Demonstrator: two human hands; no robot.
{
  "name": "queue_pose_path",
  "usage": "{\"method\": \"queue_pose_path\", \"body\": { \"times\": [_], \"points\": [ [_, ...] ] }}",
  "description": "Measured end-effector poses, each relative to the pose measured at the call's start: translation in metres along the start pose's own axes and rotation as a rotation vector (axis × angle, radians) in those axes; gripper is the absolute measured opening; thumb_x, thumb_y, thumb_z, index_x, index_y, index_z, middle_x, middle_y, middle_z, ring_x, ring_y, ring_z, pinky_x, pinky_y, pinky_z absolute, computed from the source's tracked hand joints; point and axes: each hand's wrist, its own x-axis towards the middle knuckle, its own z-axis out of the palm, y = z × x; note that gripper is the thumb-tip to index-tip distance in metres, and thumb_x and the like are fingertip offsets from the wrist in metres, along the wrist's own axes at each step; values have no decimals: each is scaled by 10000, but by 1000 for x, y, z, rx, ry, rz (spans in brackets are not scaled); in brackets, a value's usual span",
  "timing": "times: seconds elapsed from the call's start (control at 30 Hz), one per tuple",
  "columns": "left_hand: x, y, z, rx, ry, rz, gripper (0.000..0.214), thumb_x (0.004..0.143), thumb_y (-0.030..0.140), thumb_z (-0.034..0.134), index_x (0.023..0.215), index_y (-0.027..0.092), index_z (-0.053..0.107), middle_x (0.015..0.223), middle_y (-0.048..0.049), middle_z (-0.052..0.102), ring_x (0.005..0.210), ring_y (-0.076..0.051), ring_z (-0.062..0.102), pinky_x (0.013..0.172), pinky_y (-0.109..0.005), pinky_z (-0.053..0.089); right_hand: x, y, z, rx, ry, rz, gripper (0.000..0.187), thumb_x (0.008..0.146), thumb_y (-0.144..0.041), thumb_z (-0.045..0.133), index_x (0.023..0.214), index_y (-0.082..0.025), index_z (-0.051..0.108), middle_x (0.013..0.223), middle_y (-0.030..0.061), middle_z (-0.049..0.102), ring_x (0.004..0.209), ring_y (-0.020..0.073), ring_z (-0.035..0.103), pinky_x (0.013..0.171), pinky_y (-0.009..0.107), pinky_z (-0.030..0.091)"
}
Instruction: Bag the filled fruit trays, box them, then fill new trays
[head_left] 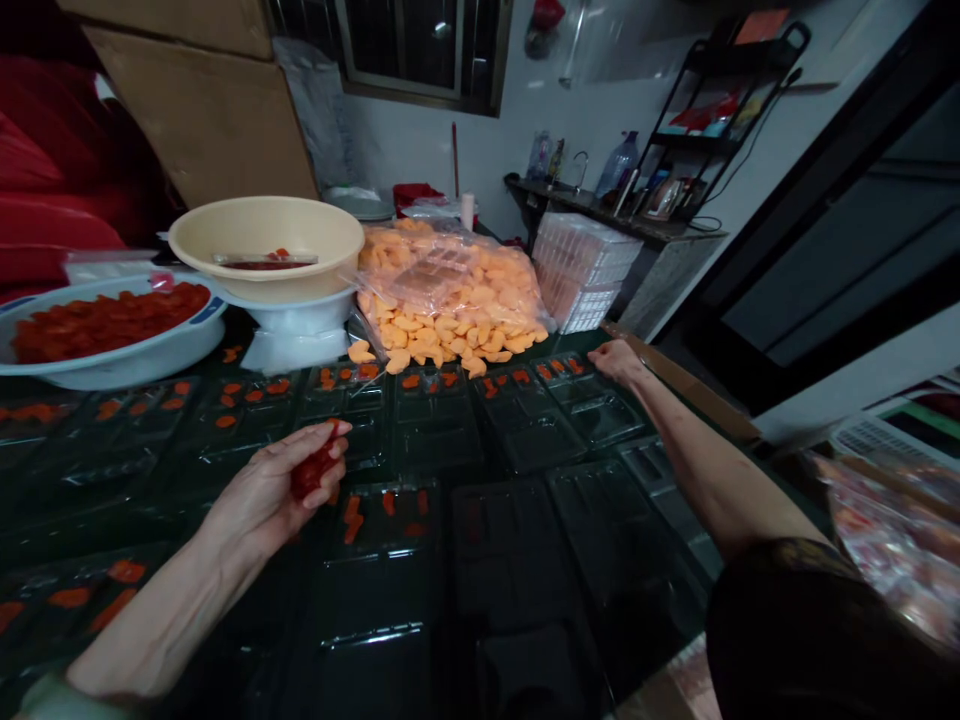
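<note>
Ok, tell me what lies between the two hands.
In the head view, black compartment trays span from the left hand, which holds red pieces, to the right hand; some hold orange-red slices.

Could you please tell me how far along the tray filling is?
Done: the far row of trays has red pieces in its back compartments. In hand: the left hand holds a red handful in its fingers; the right hand is at the far right tray. Left: the near trays look bare, and the bowl holds many more.
</note>
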Motion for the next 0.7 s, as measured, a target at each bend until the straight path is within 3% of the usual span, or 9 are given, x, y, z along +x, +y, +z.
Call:
{"method": "queue_pose_path", "body": {
  "times": [0.13, 0.27, 0.37, 0.5, 0.6, 0.7],
  "points": [
    [-6, 6, 1, 19, 21, -15, 123, 755, 90, 531, 796, 109, 646, 609, -16, 496, 418, -71, 427, 283, -138, 282, -35, 10, -25, 212, -71, 63, 162, 869, -187, 442, 963, -107, 547, 729, 32, 590, 458, 55, 463, 402, 185, 361],
    [-15, 6, 5, 30, -8, -26, 133, 776, 81, 507, 790, 109, 636, 618, -17, 515, 429, -71, 438, 293, -134, 293, -98, 10, -43, 348, -172, -8, 214, 791, -80, 441, 978, -156, 511, 675, 0, 601, 383, 46, 369, 371, 187, 265],
    [-21, 3, 9, 22, -72, -43, 112, 776, 94, 517, 794, 109, 627, 612, -12, 501, 433, -69, 433, 297, -134, 292, -150, 2, -37, 313, -283, -215, 134, 799, -157, 465, 923, -185, 504, 614, -16, 590, 462, 89, 455, 456, 203, 332],
    [-30, 0, 12, 16, -111, -50, 103, 766, 124, 529, 799, 108, 626, 616, -11, 493, 423, -69, 424, 293, -139, 290, -198, -13, -19, -64, -308, -409, 49, 772, -261, 546, 795, -219, 533, 618, -15, 585, 578, 128, 532, 524, 220, 331],
    [-39, 0, 11, 18, -90, -30, 99, 755, 127, 535, 784, 106, 627, 627, -17, 504, 414, -68, 424, 288, -137, 282, -211, -18, -9, -231, -306, -383, 109, 731, -296, 606, 797, -236, 545, 647, -20, 588, 609, 132, 533, 516, 221, 291],
    [-47, 1, 6, 12, -69, -17, 96, 745, 122, 541, 776, 103, 631, 628, -24, 512, 415, -72, 433, 291, -138, 283, -207, -16, -4, -71, -281, -289, 245, 661, -330, 671, 842, -225, 544, 625, -34, 562, 579, 120, 504, 515, 215, 293]
  ]
}}
